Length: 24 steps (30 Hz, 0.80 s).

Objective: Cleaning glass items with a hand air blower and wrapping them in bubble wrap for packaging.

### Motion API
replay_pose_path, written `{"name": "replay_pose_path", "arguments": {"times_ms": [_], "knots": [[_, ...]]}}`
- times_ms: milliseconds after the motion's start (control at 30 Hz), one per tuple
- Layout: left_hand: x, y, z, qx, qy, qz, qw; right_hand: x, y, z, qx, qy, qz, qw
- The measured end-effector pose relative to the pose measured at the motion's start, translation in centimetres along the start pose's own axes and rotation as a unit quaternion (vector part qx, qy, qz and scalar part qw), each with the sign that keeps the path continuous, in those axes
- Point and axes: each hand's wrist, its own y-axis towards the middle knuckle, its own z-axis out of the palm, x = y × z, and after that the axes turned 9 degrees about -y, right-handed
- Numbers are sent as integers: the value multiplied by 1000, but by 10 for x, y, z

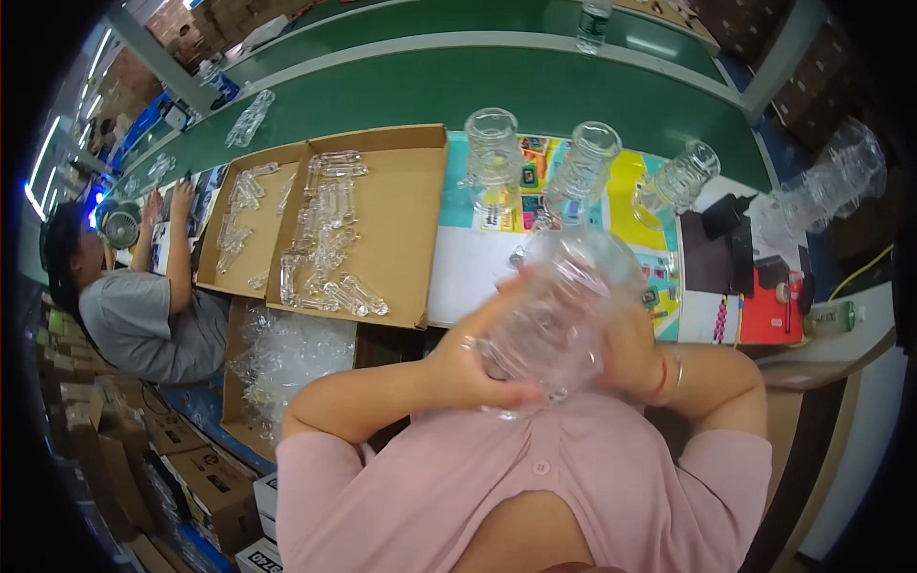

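Close in front of my chest, both hands grip a large clear ribbed vessel [564, 329], tilted and smeared by motion. My left hand [487, 353] wraps its left and lower side, thumb along the near end. My right hand [635, 349] is closed on the right side, its fingers partly hidden behind the clear wall. Beyond them, three similar vessels stand on the colourful printed sheets: a left one [493, 162], a middle one [583, 172] and a tilted-looking right one [676, 183].
Left of my hands lies a divided cardboard tray [435, 229] with several clear moulded pieces. Below it, a carton holds clear plastic wrapping [296, 358]. At right are a black device [731, 239] and more clear vessels [829, 181]. A co-worker [153, 315] sits at far left.
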Motion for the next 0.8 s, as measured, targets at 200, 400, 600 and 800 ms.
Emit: {"name": "replay_pose_path", "arguments": {"times_ms": [200, 400, 600, 800], "knots": [[-11, 4, -2, -175, -180, 16, 968, -7, 44, -11, -165, 544, 69, 819], [-14, 2, 5, -261, -147, 77, 951, -6, 15, 0, -253, 171, -27, 952], [21, -10, 2, -199, 23, 174, 964, 4, 9, 26, -239, -45, -161, 956], [24, -37, -30, -183, 208, 202, 939, -8, 12, 48, -154, 234, -22, 960]]}}
